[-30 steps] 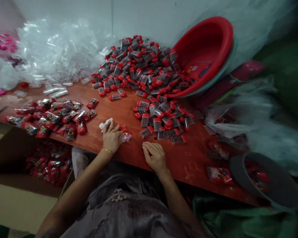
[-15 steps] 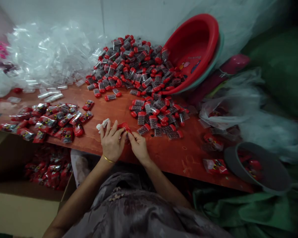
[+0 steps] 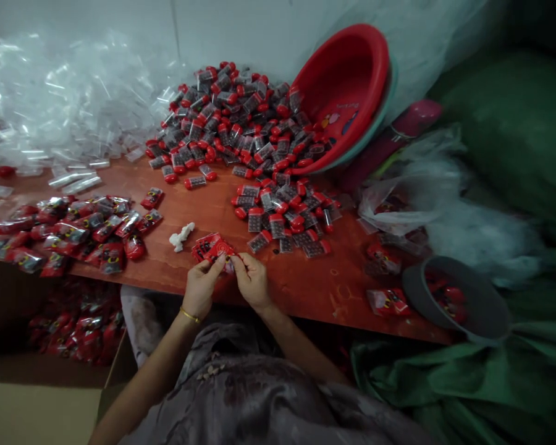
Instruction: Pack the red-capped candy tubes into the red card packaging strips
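Note:
Near the table's front edge, my left hand (image 3: 201, 287) and my right hand (image 3: 254, 283) meet, fingers pinched on a small red printed plastic bag (image 3: 223, 248). More red printed bags lie flat against it on the left, partly behind my left fingers. What is inside the held bag, if anything, I cannot make out. A small crumpled white lump (image 3: 182, 237) lies on the table left of the bags. Beyond my right hand is a small heap of clear containers with red caps and dark contents (image 3: 278, 222).
Filled red packets (image 3: 106, 232) lie left, above a cardboard box (image 3: 41, 395) of more packets. Behind are clear plastic pieces (image 3: 74, 99), a large pile of red-capped containers (image 3: 231, 117) and a tilted red basin (image 3: 375, 55). A grey bowl (image 3: 417, 293) stands right.
My left hand has drawn back from the white lump, fingers now closing on the red bag beside my right hand. The red bags show more. The whole view has shifted slightly.

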Motion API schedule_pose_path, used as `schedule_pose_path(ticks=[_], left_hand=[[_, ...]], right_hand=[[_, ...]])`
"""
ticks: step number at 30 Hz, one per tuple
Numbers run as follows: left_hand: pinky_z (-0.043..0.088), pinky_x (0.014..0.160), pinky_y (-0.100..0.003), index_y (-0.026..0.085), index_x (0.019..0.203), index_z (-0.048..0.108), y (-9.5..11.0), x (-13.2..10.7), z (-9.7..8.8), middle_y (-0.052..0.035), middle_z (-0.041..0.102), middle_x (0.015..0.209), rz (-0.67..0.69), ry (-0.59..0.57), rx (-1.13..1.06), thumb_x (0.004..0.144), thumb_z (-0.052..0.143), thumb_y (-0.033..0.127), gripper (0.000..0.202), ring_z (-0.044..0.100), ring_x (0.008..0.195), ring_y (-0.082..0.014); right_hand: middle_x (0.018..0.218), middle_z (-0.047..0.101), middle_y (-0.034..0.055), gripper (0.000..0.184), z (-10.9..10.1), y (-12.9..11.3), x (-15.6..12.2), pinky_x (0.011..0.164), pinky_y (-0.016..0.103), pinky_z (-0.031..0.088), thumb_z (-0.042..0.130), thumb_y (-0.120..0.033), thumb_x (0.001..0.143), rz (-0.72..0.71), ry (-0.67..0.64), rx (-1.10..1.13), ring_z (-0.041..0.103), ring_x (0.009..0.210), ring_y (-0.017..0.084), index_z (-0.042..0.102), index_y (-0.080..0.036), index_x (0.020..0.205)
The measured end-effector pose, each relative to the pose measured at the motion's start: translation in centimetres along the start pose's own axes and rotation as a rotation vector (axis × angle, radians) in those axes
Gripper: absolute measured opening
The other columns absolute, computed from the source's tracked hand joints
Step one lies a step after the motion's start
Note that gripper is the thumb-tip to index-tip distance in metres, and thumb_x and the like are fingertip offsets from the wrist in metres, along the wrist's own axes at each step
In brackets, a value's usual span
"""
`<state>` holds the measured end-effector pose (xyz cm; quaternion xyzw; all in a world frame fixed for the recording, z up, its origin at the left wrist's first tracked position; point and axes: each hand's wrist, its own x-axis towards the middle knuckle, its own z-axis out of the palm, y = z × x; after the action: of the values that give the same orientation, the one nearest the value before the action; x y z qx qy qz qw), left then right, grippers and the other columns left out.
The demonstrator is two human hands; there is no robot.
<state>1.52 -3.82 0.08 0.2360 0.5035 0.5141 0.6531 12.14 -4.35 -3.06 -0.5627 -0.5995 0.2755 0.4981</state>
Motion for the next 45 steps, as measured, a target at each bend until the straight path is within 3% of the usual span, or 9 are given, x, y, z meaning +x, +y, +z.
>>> schedule_pose_path(ticks=[4,7,11,17,23,29,34,38,45], left_hand=[[0.05,0.064,-0.024,0.011,0.064,0.065,0.7,0.2,-0.1,-0.0023,0.069,0.067,-0.052,0.047,-0.078,0.039,0.087,0.035,0.041,0.062,0.06,-0.0109],[0.05,0.062,-0.024,0.013,0.06,0.059,1.3,0.6,-0.2,-0.0024,0.069,0.067,-0.089,0.071,-0.1,0.04,0.087,0.033,0.041,0.062,0.059,-0.0117],[0.05,0.061,-0.026,0.015,0.072,0.062,1.9,0.6,0.0,-0.0023,0.069,0.068,-0.207,-0.006,-0.114,0.047,0.085,0.036,0.041,0.065,0.063,-0.0148],[0.051,0.065,-0.027,0.016,0.077,0.064,1.8,0.0,0.2,-0.0048,0.071,0.074,-0.321,-0.085,-0.14,0.049,0.084,0.04,0.042,0.068,0.074,-0.0195],[0.05,0.061,-0.025,0.016,0.071,0.06,1.0,-0.1,0.7,-0.002,0.069,0.067,-0.284,-0.083,-0.081,0.048,0.084,0.043,0.043,0.067,0.066,-0.0162],[0.048,0.056,-0.023,0.015,0.062,0.054,1.0,-0.3,0.8,0.0001,0.065,0.06,-0.241,-0.012,-0.051,0.041,0.085,0.045,0.048,0.064,0.058,-0.0132],[0.048,0.055,-0.022,0.014,0.063,0.056,0.9,-0.2,0.7,-0.0024,0.067,0.063,-0.226,-0.012,-0.025,0.043,0.085,0.045,0.046,0.063,0.057,-0.0125],[0.049,0.057,-0.023,0.013,0.063,0.058,0.7,-0.3,1.0,-0.0032,0.068,0.065,-0.21,-0.037,-0.021,0.042,0.085,0.043,0.046,0.063,0.057,-0.0127],[0.049,0.057,-0.024,0.013,0.057,0.058,0.7,-0.8,1.2,-0.0004,0.064,0.058,-0.141,-0.019,0.016,0.04,0.085,0.044,0.045,0.059,0.053,-0.0106]], right_hand=[[0.077,0.065,0.0043,0.031,-1.4,-0.1,1.1,0.066,0.025,0.045,0.035,-0.034,0.093,-0.023,-0.065,-0.155,0.06,0.071,0.015,0.061,-0.018,0.091],[0.095,0.063,0.0108,0.04,-2.9,0.3,2.8,0.07,0.03,0.044,0.037,-0.043,0.092,0.042,-0.054,-0.545,0.06,0.084,0.022,0.055,-0.016,0.114],[0.107,0.056,0.0153,0.044,-4.3,1.7,3.8,0.073,0.037,0.041,0.051,-0.051,0.083,0.096,-0.042,-0.961,0.053,0.092,0.028,0.06,-0.016,0.107],[0.125,0.051,0.0132,0.032,-5.5,4.1,0.2,0.085,0.038,0.038,0.05,-0.027,0.083,-0.102,-0.077,-0.922,0.049,0.103,0.026,0.058,-0.016,0.112],[0.106,0.062,0.0156,0.033,-6.4,5.0,-0.6,0.077,0.038,0.041,0.046,-0.022,0.085,-0.047,0.058,-0.976,0.054,0.089,0.026,0.058,-0.013,0.114],[0.078,0.067,0.0111,0.031,-8.3,5.0,0.1,0.065,0.034,0.048,0.046,-0.024,0.08,0.099,0.058,-0.546,0.06,0.068,0.021,0.059,-0.01,0.104],[0.058,0.059,-0.0025,0.032,-9.7,1.0,-2.7,0.042,0.022,0.043,0.046,-0.038,0.084,0.311,-0.188,0.17,0.046,0.037,0.008,0.058,-0.016,0.103],[0.06,0.058,-0.0028,0.024,-9.4,-1.5,-3.6,0.038,0.018,0.039,0.052,-0.031,0.08,0.31,-0.253,0.235,0.045,0.04,0.006,0.062,-0.018,0.097],[0.057,0.054,-0.0044,0.022,-8.2,-0.6,-2.8,0.036,0.016,0.036,0.05,-0.031,0.08,0.345,-0.313,0.295,0.041,0.039,0.005,0.063,-0.018,0.093]])
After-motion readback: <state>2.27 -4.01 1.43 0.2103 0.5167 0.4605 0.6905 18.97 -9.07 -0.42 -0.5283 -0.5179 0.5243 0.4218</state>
